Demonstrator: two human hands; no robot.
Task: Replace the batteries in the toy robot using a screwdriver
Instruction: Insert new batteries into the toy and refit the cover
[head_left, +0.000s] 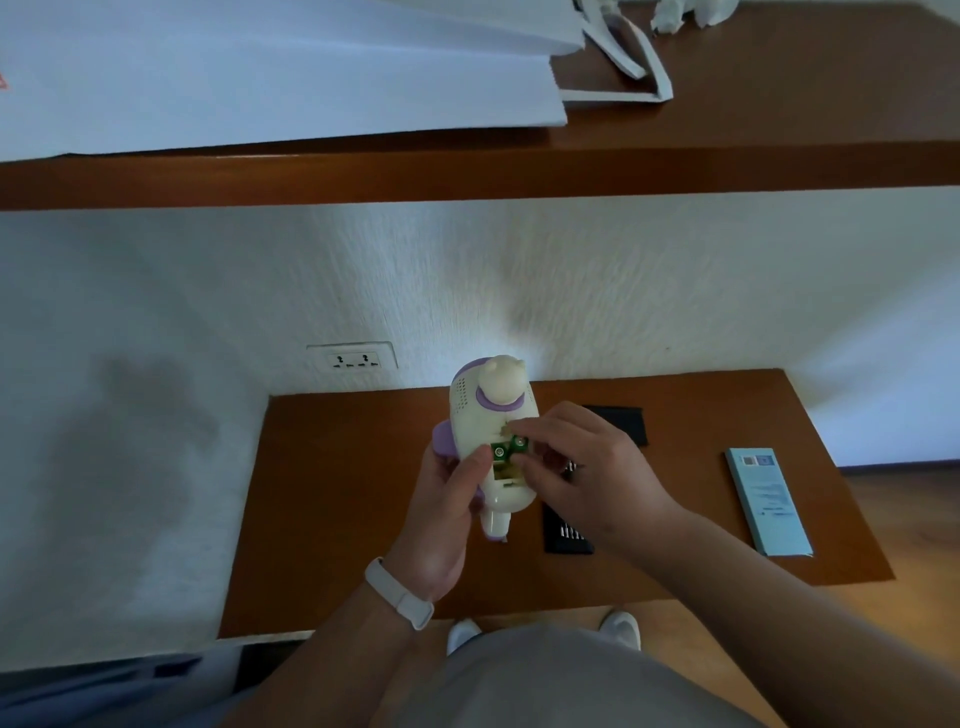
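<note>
I hold a cream and purple toy robot (485, 410) above the small brown table (332, 509), its back turned to me. My left hand (447, 512) grips its lower body from the left. The battery bay (503, 470) in its back is uncovered. Two green batteries (508, 447) stick out of the bay's upper part, and my right hand (576, 462) pinches them with its fingertips. A black screwdriver bit case (567, 535) lies on the table, partly hidden under my right hand. I see no screwdriver.
A light blue box (769, 501) lies at the table's right. A black flat piece (623, 421) rests near the wall behind my right hand. A wall socket (353, 358) sits left of the toy. A brown shelf (519, 171) above carries white paper bags (260, 67).
</note>
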